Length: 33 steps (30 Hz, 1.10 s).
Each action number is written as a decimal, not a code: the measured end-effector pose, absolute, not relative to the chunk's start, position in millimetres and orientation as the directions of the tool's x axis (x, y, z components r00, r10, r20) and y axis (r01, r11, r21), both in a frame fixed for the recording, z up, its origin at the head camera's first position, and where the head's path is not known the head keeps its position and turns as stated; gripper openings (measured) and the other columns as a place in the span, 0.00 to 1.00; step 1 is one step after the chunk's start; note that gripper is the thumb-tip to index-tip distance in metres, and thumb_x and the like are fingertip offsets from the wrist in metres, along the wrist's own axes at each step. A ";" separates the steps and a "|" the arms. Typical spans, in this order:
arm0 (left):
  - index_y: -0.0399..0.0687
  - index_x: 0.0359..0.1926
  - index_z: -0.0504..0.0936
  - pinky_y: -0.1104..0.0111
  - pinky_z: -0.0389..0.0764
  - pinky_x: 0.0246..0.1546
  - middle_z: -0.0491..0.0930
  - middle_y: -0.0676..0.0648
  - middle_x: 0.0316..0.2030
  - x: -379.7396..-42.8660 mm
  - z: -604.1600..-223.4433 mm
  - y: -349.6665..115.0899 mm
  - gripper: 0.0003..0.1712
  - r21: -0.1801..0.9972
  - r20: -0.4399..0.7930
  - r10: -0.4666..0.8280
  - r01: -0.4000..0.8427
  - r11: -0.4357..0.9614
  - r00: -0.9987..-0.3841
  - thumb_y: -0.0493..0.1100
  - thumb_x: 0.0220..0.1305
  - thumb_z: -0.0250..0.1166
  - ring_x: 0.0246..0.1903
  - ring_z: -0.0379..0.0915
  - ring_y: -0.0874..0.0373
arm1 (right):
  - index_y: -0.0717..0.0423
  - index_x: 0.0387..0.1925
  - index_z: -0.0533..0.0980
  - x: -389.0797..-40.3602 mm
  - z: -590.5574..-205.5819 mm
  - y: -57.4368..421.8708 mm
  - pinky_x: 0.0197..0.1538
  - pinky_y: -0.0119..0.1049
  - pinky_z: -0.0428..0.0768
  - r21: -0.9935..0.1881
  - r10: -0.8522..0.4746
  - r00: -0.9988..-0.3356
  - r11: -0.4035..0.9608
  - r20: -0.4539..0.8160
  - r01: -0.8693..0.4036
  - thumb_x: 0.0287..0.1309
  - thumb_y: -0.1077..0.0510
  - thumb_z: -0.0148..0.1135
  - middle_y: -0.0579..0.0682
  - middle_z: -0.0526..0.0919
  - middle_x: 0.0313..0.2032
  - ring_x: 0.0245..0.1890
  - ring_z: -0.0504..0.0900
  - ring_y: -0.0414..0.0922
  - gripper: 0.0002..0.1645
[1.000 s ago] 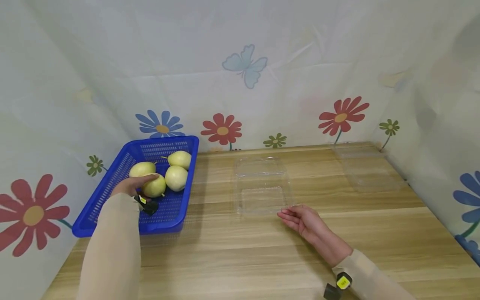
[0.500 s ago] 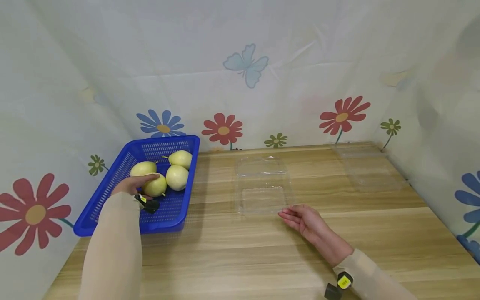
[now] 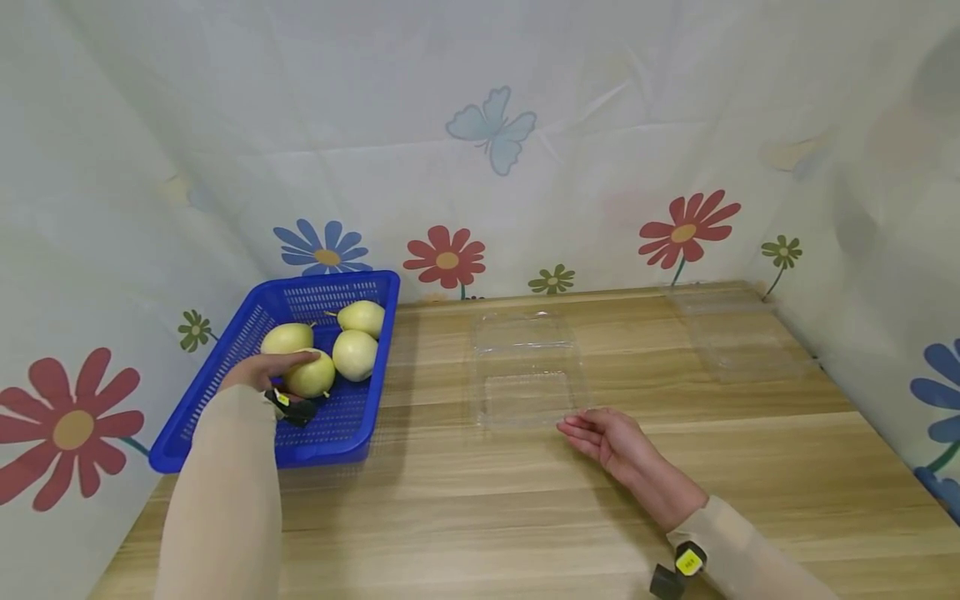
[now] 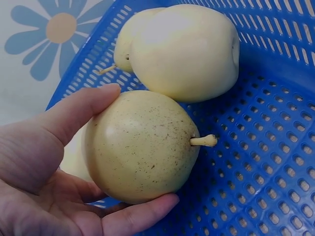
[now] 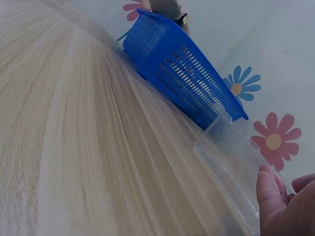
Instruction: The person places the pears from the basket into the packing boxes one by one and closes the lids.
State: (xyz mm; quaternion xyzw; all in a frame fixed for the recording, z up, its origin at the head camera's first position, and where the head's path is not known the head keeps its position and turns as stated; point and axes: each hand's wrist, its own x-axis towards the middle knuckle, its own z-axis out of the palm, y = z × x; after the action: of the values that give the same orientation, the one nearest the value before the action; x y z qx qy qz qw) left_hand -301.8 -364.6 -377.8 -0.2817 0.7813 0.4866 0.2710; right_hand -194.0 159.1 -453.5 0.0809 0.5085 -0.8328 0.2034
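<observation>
My left hand (image 3: 258, 371) reaches into a blue plastic basket (image 3: 372, 400) and grips a yellow-green pear (image 4: 142, 147). In the left wrist view, the thumb lies on one side of this pear and the fingers curl round the other, with its stem pointing away from the palm. Several more pears (image 4: 187, 51) sit beside it in the basket. To the right, a clear plastic clamshell box (image 3: 525, 400) lies opened out on the table. My right hand (image 3: 615, 446) pinches its near right corner between thumb and fingers.
A second clear plastic container (image 3: 750, 342) lies at the back right of the wooden table (image 3: 465, 517). Behind the table hangs a pale curtain (image 3: 360, 125) printed with flowers and a butterfly. The basket stands at the left, close to the curtain.
The pear in my left hand has shifted very slightly within the basket. My right hand stays at the corner of the clear box.
</observation>
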 end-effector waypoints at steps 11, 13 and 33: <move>0.28 0.77 0.35 0.65 0.89 0.45 0.59 0.28 0.63 -301.7 -368.6 -363.1 0.62 0.685 -0.625 -0.117 -0.614 0.393 -0.772 0.63 0.69 0.62 0.58 0.71 0.38 | 0.65 0.46 0.71 -195.1 -453.4 159.2 0.46 0.29 0.88 -0.815 -0.255 -0.904 -0.396 -0.344 0.422 0.79 0.64 0.41 0.47 0.89 0.32 0.36 0.90 0.38 0.11; 0.28 0.77 0.34 0.64 0.90 0.46 0.58 0.28 0.63 -302.6 -367.0 -362.7 0.61 0.699 -0.618 -0.104 -0.605 0.381 -0.779 0.61 0.69 0.62 0.60 0.68 0.36 | 0.65 0.46 0.71 -194.9 -453.6 159.5 0.46 0.29 0.88 -0.818 -0.255 -0.903 -0.391 -0.345 0.423 0.79 0.64 0.41 0.47 0.89 0.32 0.36 0.90 0.37 0.12; 0.27 0.79 0.40 0.68 0.88 0.51 0.71 0.37 0.56 -309.4 -341.4 -356.4 0.58 0.753 -0.551 -0.037 -0.516 0.409 -0.834 0.63 0.72 0.59 0.32 0.82 0.64 | 0.65 0.46 0.73 -194.6 -454.2 158.5 0.46 0.28 0.88 -0.829 -0.252 -0.907 -0.377 -0.338 0.413 0.78 0.64 0.42 0.46 0.89 0.32 0.36 0.90 0.37 0.12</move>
State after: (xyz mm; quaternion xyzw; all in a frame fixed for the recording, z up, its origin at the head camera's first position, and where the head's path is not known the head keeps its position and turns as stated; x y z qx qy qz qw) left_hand -309.4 -356.4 -341.4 -0.1714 0.8065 0.5161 0.2320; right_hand -194.6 158.5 -454.2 0.0774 0.5207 -0.8260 0.2015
